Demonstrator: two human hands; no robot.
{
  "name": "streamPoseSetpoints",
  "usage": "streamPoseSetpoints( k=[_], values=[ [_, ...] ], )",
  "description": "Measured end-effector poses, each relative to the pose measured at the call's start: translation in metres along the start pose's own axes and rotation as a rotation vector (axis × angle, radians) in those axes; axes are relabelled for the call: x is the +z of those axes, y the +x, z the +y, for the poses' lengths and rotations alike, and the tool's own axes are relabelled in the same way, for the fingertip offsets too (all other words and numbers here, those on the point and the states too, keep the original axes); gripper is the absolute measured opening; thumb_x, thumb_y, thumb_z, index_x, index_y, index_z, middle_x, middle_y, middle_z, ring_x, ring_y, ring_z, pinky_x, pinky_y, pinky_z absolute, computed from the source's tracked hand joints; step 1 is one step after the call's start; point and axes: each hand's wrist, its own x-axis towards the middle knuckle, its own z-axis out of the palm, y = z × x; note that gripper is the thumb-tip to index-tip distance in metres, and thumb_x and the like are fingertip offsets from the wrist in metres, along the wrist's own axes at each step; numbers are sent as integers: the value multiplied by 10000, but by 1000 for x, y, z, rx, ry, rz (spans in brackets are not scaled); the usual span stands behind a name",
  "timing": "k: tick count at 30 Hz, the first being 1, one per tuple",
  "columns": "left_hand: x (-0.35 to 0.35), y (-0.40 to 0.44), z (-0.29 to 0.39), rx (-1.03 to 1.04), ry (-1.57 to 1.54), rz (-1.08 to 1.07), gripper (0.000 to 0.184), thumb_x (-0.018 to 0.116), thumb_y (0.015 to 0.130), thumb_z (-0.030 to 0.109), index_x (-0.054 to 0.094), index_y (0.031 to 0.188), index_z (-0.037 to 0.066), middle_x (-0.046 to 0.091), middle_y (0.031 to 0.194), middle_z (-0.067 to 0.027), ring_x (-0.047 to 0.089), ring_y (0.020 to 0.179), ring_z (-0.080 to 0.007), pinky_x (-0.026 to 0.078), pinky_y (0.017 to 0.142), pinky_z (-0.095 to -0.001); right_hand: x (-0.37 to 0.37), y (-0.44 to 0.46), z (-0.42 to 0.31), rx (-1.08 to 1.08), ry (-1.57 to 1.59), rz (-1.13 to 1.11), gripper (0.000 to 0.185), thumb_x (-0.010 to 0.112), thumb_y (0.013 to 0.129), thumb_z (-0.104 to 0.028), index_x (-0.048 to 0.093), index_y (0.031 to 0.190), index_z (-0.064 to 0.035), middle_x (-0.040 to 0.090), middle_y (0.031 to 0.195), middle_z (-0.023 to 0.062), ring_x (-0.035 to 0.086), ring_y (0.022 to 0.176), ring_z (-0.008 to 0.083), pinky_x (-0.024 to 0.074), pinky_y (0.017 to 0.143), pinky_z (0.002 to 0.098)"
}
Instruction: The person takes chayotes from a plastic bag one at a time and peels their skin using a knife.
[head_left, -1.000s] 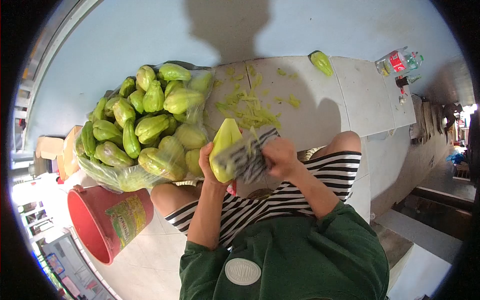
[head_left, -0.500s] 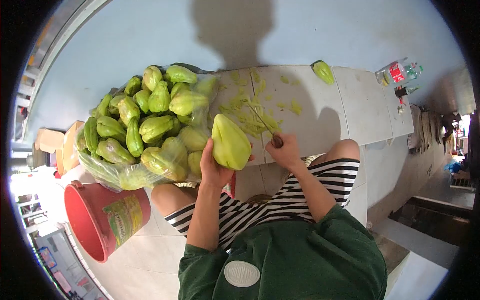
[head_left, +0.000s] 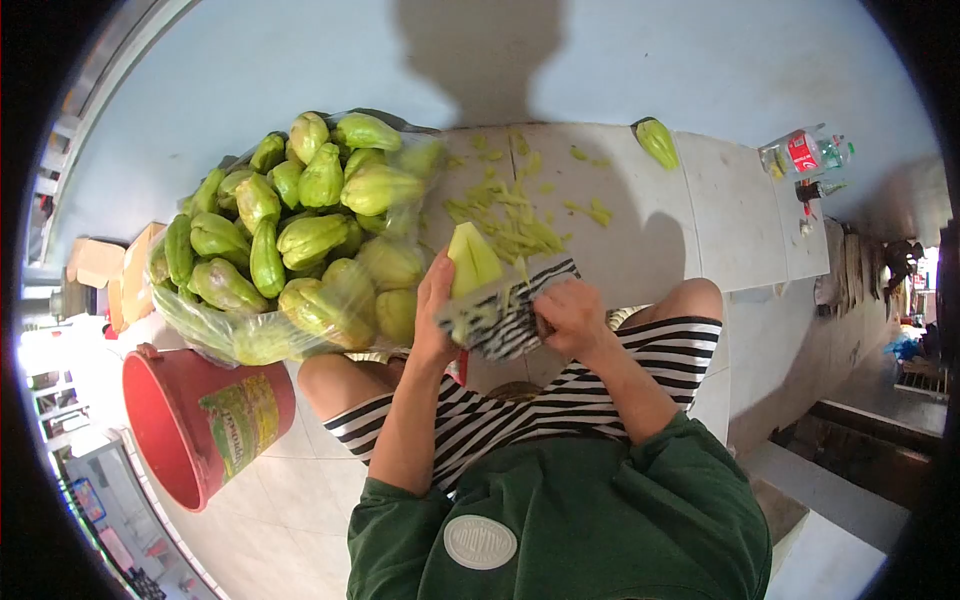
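A pale green, partly peeled chayote (head_left: 474, 258) is in my left hand (head_left: 435, 310), its narrow end pointing away from me. My right hand (head_left: 574, 318) is closed round the handle of a wide knife (head_left: 500, 318). The flat blade reflects the striped shorts and lies across the lower part of the chayote, hiding it. Thin strips of peel (head_left: 510, 220) are scattered on the tiles beyond my hands. To the left, a clear plastic bag (head_left: 240, 335) holds several unpeeled green chayotes (head_left: 313, 238).
One chayote (head_left: 656, 143) lies by the wall. Plastic bottles (head_left: 803, 152) and a dark bottle (head_left: 815, 190) are at the far right of the tiled ledge (head_left: 730, 215). A red bucket (head_left: 165, 420) lies at the lower left, near cardboard boxes (head_left: 130, 275).
The knife, seen edge-on and apart from the chayote half a second ago, is now flat against it. The chayote has been turned and partly covered by the blade.
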Motion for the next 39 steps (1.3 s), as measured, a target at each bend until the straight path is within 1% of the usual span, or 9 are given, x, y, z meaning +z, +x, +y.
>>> streamPoseSetpoints(
  k=[5,8,13,20,27,29,32,34,39],
  values=[
    [6,-2,-7,183,78,-53,582,368,1023,395,411,1390,-54,559,1247,-143,541,1133,-207,408,999,-335,5,-2,23,201,44,-67,223,688,556,-127,506,681,-95,540,624,81,580,606,274,452,546,382],
    [8,-2,1,129,116,-76,566,366,1028,373,421,1376,-70,566,1241,-144,544,1135,-206,418,987,-336,-8,6,8,52,79,-108,220,687,563,-116,510,692,-94,534,611,88,565,577,289,450,531,393],
    [9,-4,6,89,200,-29,556,376,1027,365,429,1369,-70,574,1227,-142,544,1128,-203,418,985,-332,9,5,34,302,52,-105,224,699,579,-132,515,702,-94,551,618,90,582,582,294,449,522,398],
    [1,-7,-1,198,301,-24,511,357,1034,314,430,1374,-60,578,1225,-132,555,1099,-191,427,967,-303,12,5,26,134,74,-37,219,697,643,-101,489,690,-51,524,606,109,552,564,329,434,524,398],
    [0,-1,0,16,48,24,518,398,1017,335,430,1385,-27,575,1235,-141,584,1080,-221,473,923,-355,11,4,38,505,88,-89,207,720,692,-171,579,751,-32,604,634,119,595,570,309,463,543,400],
    [-1,2,0,-236,-316,147,547,431,995,430,442,1354,18,568,1237,-162,591,1109,-303,505,918,-456,10,1,29,572,156,-55,204,711,704,-170,576,733,-21,592,615,121,578,540,293,454,536,390],
    [-12,8,-7,-205,-476,17,576,432,983,485,448,1353,44,567,1243,-175,581,1111,-366,497,911,-535,13,-7,37,716,488,136,239,686,721,-180,534,669,-3,523,554,111,501,497,225,419,517,360],
    [3,-1,3,-191,-493,-6,587,441,972,512,459,1344,58,570,1235,-170,585,1096,-379,494,902,-550,12,0,48,953,376,-81,282,664,723,-182,478,628,7,467,525,103,439,509,176,393,514,341],
    [1,1,0,-165,-486,-35,615,475,933,577,488,1317,97,584,1205,-149,603,1055,-379,494,901,-548,7,-7,33,917,368,-58,287,664,712,-187,480,636,19,464,524,118,429,516,176,383,516,354]
  ],
)
